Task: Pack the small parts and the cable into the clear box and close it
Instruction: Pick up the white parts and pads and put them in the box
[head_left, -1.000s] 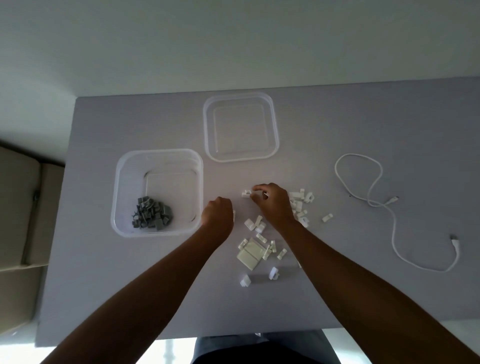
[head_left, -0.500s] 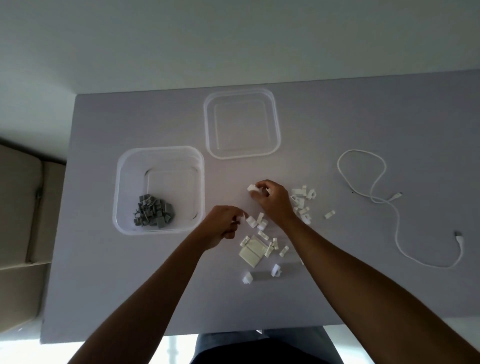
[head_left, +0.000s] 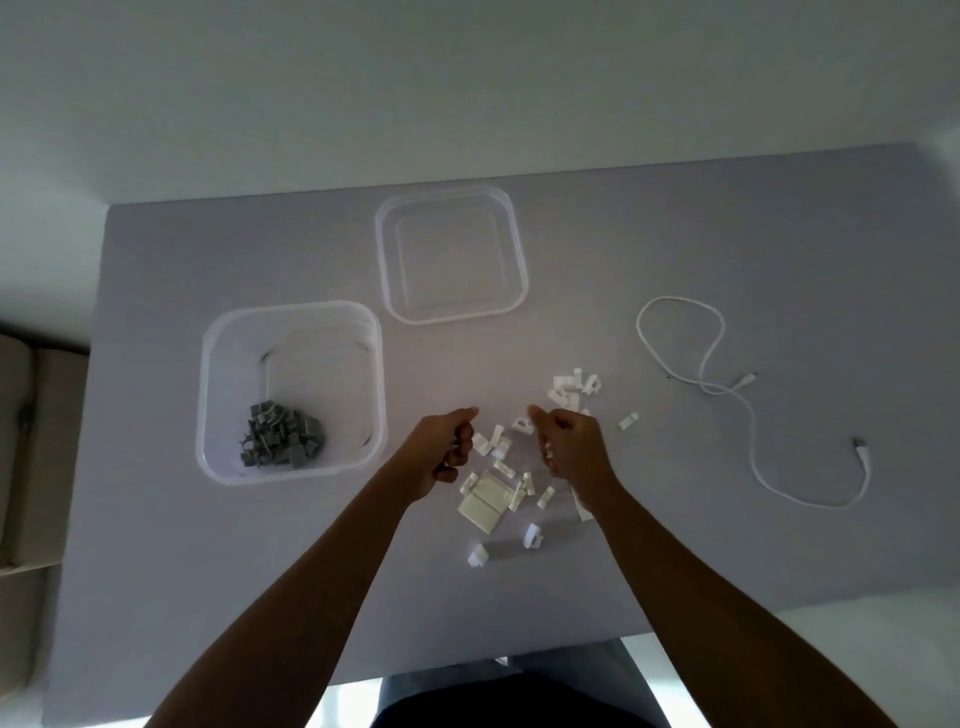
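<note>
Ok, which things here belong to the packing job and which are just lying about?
Job:
clear box
grey parts already in it
white parts on the table
cable
lid

Lying about:
beige furniture beside the table

Curled left hand (head_left: 448, 453) and right hand (head_left: 570, 448) over scattered white parts (head_left: 506, 470), right of clear box (head_left: 218, 457) holding grey parts (head_left: 281, 435).
</note>
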